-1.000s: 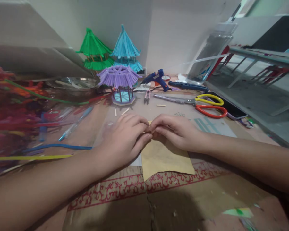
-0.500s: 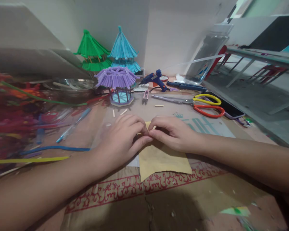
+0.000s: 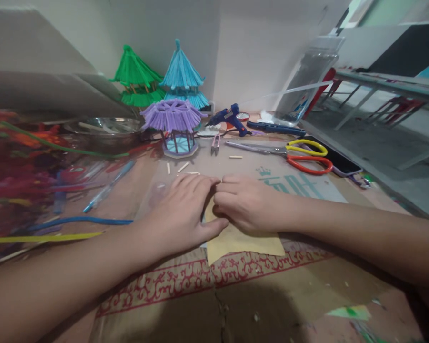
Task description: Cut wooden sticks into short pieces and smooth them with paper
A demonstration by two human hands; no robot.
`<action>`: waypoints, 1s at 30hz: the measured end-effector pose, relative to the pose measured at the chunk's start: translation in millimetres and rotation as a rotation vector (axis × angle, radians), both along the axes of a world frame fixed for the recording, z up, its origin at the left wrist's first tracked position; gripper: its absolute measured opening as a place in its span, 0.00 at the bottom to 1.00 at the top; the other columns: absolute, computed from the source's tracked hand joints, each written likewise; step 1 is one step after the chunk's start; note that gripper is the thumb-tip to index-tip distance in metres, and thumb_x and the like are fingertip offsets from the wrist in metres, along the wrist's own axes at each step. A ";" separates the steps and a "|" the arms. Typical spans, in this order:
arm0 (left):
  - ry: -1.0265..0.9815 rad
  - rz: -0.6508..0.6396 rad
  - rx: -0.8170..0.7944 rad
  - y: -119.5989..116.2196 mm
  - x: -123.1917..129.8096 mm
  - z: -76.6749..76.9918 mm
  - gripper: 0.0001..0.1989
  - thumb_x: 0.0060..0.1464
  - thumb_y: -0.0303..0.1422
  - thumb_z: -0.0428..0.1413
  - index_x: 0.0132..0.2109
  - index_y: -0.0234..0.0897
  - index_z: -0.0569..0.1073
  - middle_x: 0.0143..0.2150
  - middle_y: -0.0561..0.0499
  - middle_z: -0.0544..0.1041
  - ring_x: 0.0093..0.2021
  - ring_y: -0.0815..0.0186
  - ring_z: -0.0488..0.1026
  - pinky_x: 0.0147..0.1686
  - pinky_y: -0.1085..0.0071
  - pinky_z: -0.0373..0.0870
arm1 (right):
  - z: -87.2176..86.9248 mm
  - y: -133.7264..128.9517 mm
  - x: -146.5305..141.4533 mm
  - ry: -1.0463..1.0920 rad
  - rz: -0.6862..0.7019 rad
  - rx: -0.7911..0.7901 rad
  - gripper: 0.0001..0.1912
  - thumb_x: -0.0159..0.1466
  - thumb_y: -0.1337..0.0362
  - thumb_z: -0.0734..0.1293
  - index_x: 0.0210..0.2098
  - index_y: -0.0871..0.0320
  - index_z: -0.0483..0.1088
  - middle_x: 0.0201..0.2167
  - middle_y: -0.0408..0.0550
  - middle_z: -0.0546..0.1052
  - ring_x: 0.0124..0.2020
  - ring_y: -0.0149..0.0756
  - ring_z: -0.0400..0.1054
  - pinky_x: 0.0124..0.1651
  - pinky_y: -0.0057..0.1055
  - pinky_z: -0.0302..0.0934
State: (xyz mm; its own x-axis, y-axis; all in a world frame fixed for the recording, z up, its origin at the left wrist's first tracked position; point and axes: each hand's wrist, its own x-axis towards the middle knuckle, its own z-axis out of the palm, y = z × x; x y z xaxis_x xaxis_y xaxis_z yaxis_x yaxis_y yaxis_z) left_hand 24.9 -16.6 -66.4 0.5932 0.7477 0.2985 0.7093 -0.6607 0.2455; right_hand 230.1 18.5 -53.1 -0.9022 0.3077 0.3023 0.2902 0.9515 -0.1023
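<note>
A small yellow sheet (image 3: 246,245), which looks like sandpaper, lies under both hands. My left hand (image 3: 189,207) rests on its left edge, fingers stretched forward and thumb spread apart, holding nothing that shows. Against it my right hand (image 3: 241,202) is closed, its fingers curled down onto the sheet. The short wooden stick seen in its fingertips a moment earlier is hidden now. Just beyond my left fingers lie short wooden sticks (image 3: 183,167), and another stick (image 3: 235,157) lies farther right.
Behind stand a purple pipe-cleaner pavilion (image 3: 174,116), a green one (image 3: 135,71) and a blue one (image 3: 180,69). A glue gun (image 3: 230,116), snips (image 3: 215,144), scissors (image 3: 293,151) and a phone (image 3: 339,157) lie beyond. Pipe cleaners (image 3: 17,162) crowd the left beside a metal bowl (image 3: 103,138).
My right fingers have curled down and the stick end has gone out of sight. My left thumb has dropped towards me, and another stick shows beyond my left fingers.
</note>
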 end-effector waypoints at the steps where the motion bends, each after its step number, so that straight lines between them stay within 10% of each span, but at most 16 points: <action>1: 0.014 0.005 -0.004 0.1 0.0 0.1 0.24 0.57 0.46 0.60 0.53 0.34 0.68 0.52 0.40 0.75 0.55 0.47 0.70 0.56 0.51 0.67 | -0.2 2.4 0.2 -0.010 -0.036 0.039 0.10 0.69 0.69 0.61 0.32 0.60 0.71 0.29 0.51 0.73 0.34 0.39 0.61 0.39 0.35 0.55; 30: 0.053 0.005 0.021 0.7 -0.3 -0.6 0.32 0.57 0.47 0.60 0.61 0.31 0.65 0.58 0.37 0.74 0.59 0.46 0.69 0.59 0.48 0.65 | 4.2 10.5 7.8 -0.073 -0.009 0.113 0.11 0.69 0.68 0.61 0.33 0.60 0.73 0.29 0.50 0.75 0.34 0.39 0.61 0.39 0.35 0.55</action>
